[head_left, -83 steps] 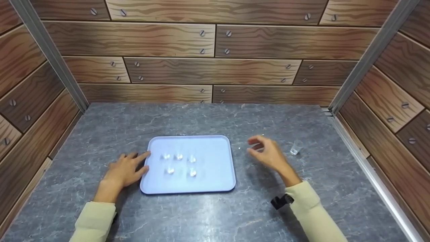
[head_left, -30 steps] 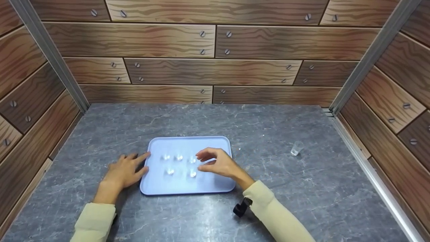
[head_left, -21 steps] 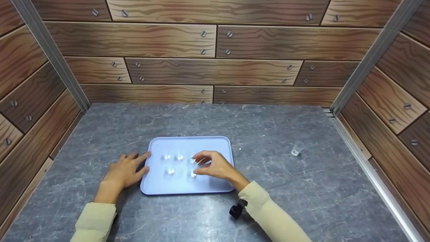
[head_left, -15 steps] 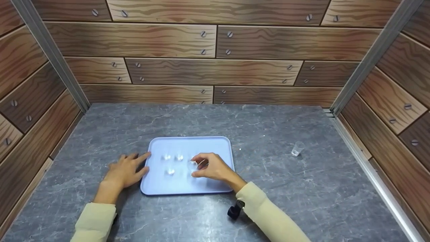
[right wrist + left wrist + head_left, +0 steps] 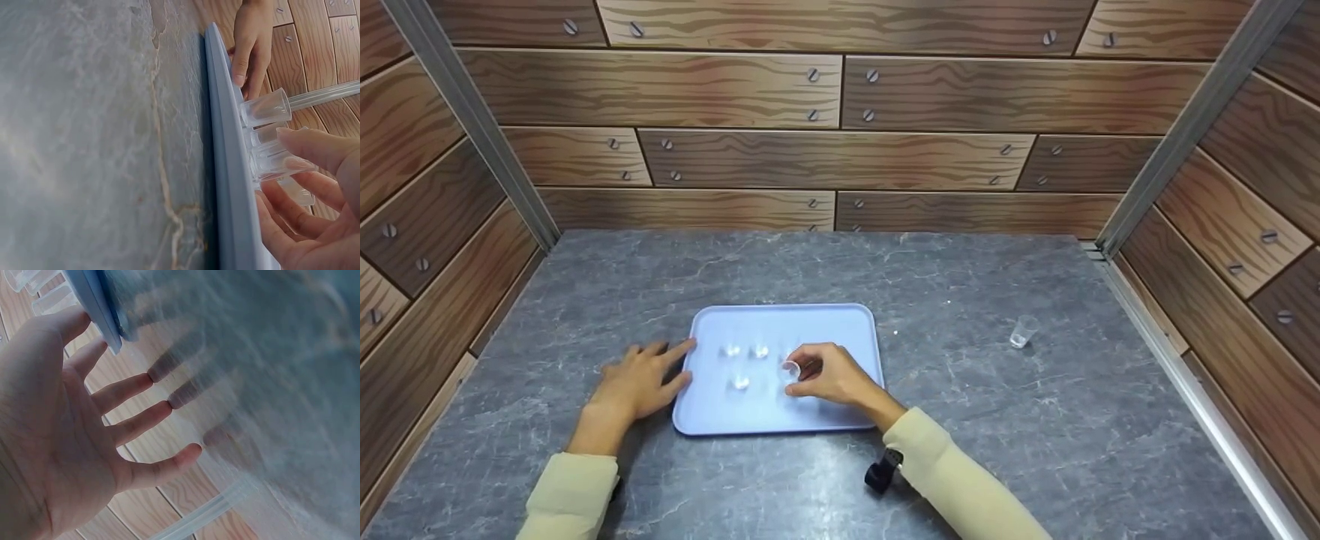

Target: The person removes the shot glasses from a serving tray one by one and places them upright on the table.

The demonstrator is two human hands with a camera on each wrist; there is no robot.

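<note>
A light blue tray (image 5: pixel 840 322) lies on the table, bearing several small clear plastic cups, among them one at the back left (image 5: pixel 731 350) and one at the front left (image 5: pixel 740 382). My left hand (image 5: pixel 634 386) is spread flat beside the tray, thumb and index fingertips against its left edge; the left wrist view shows its fingers (image 5: pixel 129 394) straight. Over the right part of the tray, my right hand (image 5: pixel 832 373) pinches a clear cup (image 5: pixel 791 369) between thumb and fingers. The right wrist view has this cup (image 5: pixel 281 163) upright by the tray surface, with other cups around it.
Another clear cup (image 5: pixel 1023 331) stands alone on the grey marbled table (image 5: pixel 960 405), right of the tray. Tiny white specks lie near the tray's right edge. Wood-patterned walls (image 5: pixel 840 157) with metal corner posts enclose the table.
My right hand has come left from beside the lone cup to the tray, lowered over the right-hand cups and closed its fingers on one. My left hand has stayed at the tray's edge.
</note>
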